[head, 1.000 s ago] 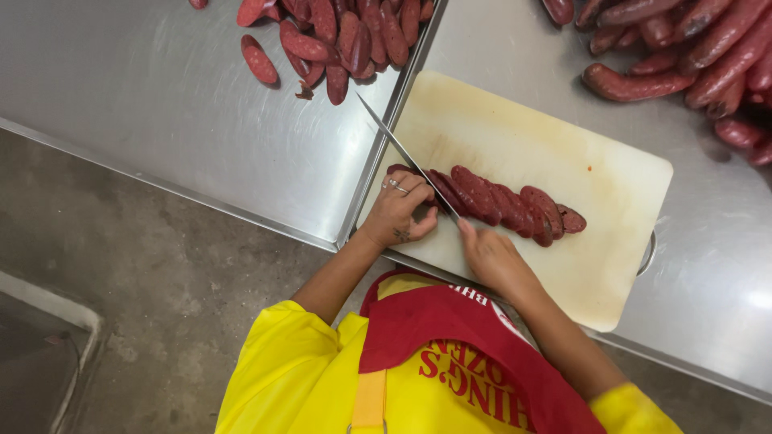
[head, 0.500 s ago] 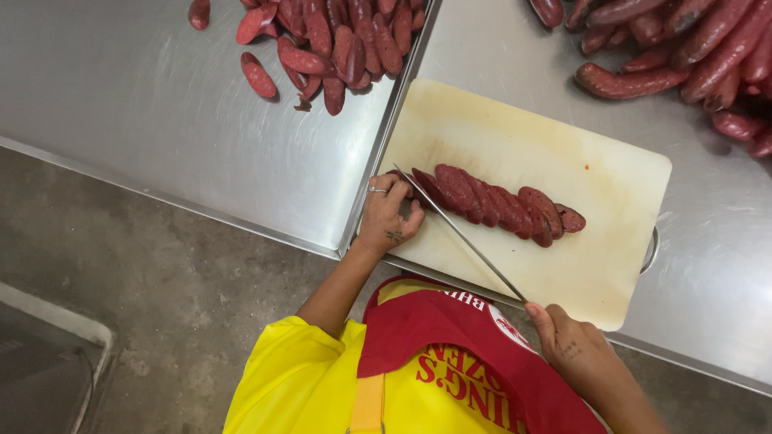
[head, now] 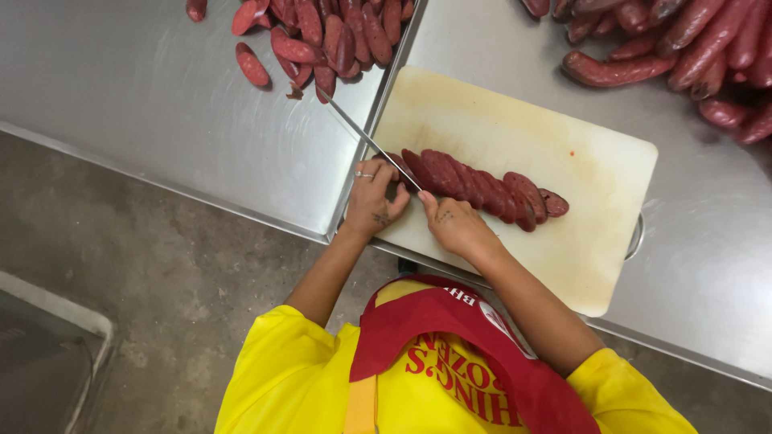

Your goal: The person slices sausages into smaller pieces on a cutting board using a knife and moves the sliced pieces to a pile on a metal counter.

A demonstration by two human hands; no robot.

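While I look down through the head camera, the left hand (head: 374, 201) presses its fingers together on the near end of the sliced sausage (head: 482, 186), a ring on one finger. The right hand (head: 454, 225) is clamped around the handle of a long thin knife (head: 366, 138), whose blade runs up and away past the board's corner toward the pile beyond. The sausage lies across the middle of a pale cutting board (head: 579, 153), its dark red slices overlapping in a row.

The only lettering I see is red print on the yellow shirt (head: 281, 378), partly covered by a red apron strap (head: 450, 329); I leave it unread.

The board rests on a steel table (head: 708, 241), and a second steel table (head: 145, 104) butts against it. A heap of cut sausage pieces (head: 322, 36) sits on that second table, and whole sausages (head: 667, 40) are piled at the far right. Below is a grey concrete floor (head: 145, 273).
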